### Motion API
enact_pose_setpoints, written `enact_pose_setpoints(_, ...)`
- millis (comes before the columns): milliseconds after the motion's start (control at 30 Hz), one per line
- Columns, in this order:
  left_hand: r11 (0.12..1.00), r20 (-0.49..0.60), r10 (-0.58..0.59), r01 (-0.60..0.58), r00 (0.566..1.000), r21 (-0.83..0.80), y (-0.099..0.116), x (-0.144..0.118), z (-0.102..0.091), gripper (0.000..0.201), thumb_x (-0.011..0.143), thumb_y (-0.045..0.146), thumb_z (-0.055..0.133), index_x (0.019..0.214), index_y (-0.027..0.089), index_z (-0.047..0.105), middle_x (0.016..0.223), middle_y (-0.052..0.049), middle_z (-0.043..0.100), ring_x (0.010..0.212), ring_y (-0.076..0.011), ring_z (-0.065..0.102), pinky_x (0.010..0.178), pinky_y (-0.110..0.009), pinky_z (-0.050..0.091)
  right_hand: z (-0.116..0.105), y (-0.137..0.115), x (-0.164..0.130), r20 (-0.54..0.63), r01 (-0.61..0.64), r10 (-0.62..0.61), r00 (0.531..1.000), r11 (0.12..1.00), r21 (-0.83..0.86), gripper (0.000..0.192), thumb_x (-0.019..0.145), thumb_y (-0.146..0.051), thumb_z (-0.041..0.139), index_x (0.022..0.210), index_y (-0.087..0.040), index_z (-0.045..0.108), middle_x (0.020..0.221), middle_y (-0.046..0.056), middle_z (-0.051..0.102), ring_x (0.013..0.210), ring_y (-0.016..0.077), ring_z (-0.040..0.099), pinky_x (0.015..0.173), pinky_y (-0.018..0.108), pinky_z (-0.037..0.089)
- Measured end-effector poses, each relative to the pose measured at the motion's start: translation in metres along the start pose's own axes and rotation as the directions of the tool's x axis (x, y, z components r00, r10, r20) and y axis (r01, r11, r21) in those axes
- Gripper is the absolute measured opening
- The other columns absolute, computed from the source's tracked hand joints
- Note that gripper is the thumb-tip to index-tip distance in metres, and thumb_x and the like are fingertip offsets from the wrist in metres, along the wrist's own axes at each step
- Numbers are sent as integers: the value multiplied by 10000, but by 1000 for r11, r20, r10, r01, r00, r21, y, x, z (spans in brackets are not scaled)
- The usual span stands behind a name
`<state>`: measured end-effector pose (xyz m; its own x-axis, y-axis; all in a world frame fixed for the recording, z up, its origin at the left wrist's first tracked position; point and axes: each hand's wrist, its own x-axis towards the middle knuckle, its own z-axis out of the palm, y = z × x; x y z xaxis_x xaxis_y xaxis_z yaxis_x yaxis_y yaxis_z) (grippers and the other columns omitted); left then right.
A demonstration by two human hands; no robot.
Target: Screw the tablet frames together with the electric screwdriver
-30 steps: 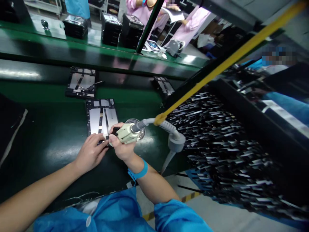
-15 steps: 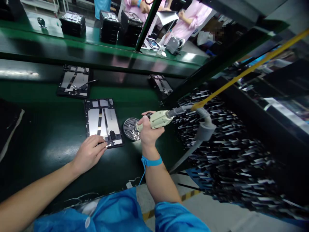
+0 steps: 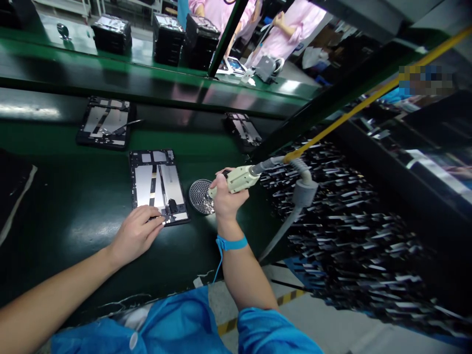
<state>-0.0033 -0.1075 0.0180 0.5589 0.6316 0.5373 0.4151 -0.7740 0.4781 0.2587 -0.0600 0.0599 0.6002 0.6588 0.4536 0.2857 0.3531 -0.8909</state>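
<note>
An opened tablet (image 3: 143, 184) with silver battery plates lies in front of me. My left hand (image 3: 138, 228) rests at its lower edge, fingertips pinched together by small shiny parts; what they hold is too small to make out. My right hand (image 3: 226, 199) is wrapped round a pale electric screwdriver (image 3: 241, 179). The screwdriver's front end is over a round dish (image 3: 200, 189) with a perforated grid and small, bright screws, just right of the tablet. Its tip is hidden by my hand and the dish.
Two more opened tablets, one at left (image 3: 105, 123) with a thin tool on it and another (image 3: 243, 130), lie farther back. A grey cable (image 3: 282, 233) and yellow cord (image 3: 342, 118) run from the screwdriver. Dark strips (image 3: 342, 236) fill the right. Co-workers in pink stand beyond stacked devices (image 3: 112, 37).
The two farther tablets have shifted left. The screwdriver's rear end and cable have swung slightly left. My left hand stays at the tablet's lower edge. A co-worker's arm has moved down across the way.
</note>
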Motion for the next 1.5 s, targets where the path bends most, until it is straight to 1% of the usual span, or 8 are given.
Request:
enact_pose_setpoints(200, 1000, -5, 2, -2, 1000, -9, -3, -1, 3, 231, 962, 125, 635, 1181, 192, 665, 1141, -106, 694, 1080, -251, 656, 950, -428, 549, 1, 0, 3, -18, -11, 11, 1000, 1000, -3, 256, 830, -351, 754, 975, -181, 629, 679, -38, 667, 491, 112, 610, 561, 277, 545)
enact_pose_setpoints(367, 1000, -2, -28, 28, 1000, -2, -4, 2, 6, 326, 976, 190, 636, 1300, 193, 602, 1155, -121, 693, 1077, -267, 657, 933, -445, 541, 9, -29, -3, -37, 9, -5, 999, 994, 112, 218, 862, -346, 720, 982, -201, 609, 837, -8, 680, 476, 93, 594, 500, 266, 515)
enact_pose_setpoints(500, 997, 30, -74, 75, 997, -35, -4, 3, 5, 457, 976, 225, 628, 1420, 211, 521, 1191, -124, 692, 1097, -278, 656, 950, -456, 531, 24, -54, -34, 164, -45, 6, 986, 971, 235, 211, 894, -371, 692, 1032, -242, 600, 897, -9, 668, 504, 95, 610, 494, 263, 525)
enact_pose_setpoints(600, 992, 51, -108, 111, 993, -58, -3, 4, 4, 505, 966, 237, 639, 1447, 214, 488, 1191, -122, 687, 1097, -282, 653, 963, -460, 522, 34, -61, -60, 379, -124, -1, 925, 944, 307, 247, 895, -388, 708, 1083, -265, 606, 962, -4, 682, 530, 96, 627, 532, 279, 560)
enact_pose_setpoints(700, 989, 79, -121, 127, 989, -75, -3, 5, 3, 465, 960, 250, 651, 1401, 212, 511, 1194, -116, 682, 1114, -286, 641, 976, -456, 511, 40, -61, -75, 465, -148, -12, 885, 941, 306, 268, 880, -406, 731, 1076, -257, 625, 968, 10, 686, 601, 119, 652, 613, 318, 601)
enact_pose_setpoints(933, 988, 60, -115, 121, 992, -92, 0, 7, 3, 361, 959, 248, 656, 1299, 204, 541, 1149, -106, 686, 1075, -280, 644, 933, -434, 510, 42, -56, -81, 512, -179, -14, 859, 928, 326, 260, 871, -343, 741, 1098, -250, 652, 976, 30, 672, 780, 175, 703, 709, 357, 619)
enact_pose_setpoints(1267, 988, 50, -122, 126, 991, -94, -1, 7, 3, 276, 966, 236, 629, 1231, 202, 557, 1154, -113, 686, 1090, -282, 645, 916, -427, 506, 43, -54, -86, 546, -169, -50, 836, 924, 343, 232, 877, -284, 732, 1091, -239, 655, 947, 11, 664, 701, 134, 659, 706, 338, 596)
enact_pose_setpoints(1500, 987, 67, -129, 134, 989, -85, 0, 8, 3, 308, 964, 247, 641, 1259, 201, 563, 1167, -106, 684, 1090, -272, 638, 931, -419, 502, 44, -56, -84, 515, -209, -11, 857, 906, 369, 254, 896, -341, 732, 1102, -243, 621, 961, 6, 669, 586, 102, 626, 599, 296, 560)
